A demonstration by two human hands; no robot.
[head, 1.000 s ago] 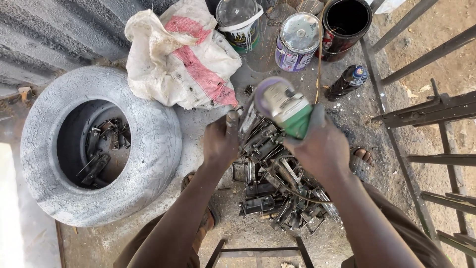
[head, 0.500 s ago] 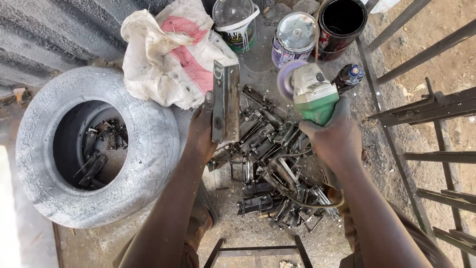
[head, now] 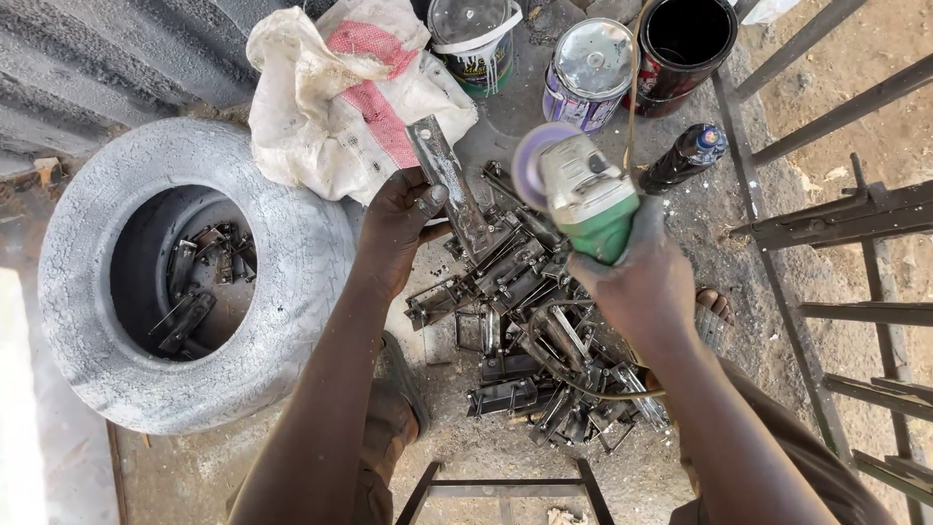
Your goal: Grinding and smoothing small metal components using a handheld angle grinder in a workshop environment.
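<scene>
Labelled paint tins (head: pixel 589 73) beside white sack (head: pixel 335 97) — up top.

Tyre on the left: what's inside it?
Inside the grey tyre lie several dark metal brackets, loosely heaped in the hole. The tyre's rim and deep shadow cover the rest, so their number and whatever lies beneath them cannot be seen.

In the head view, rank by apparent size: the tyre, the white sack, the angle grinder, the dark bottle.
1. Tyre
2. White sack
3. Angle grinder, though it is held up nearer the camera by the right hand, so it looks enlarged
4. Dark bottle
</scene>
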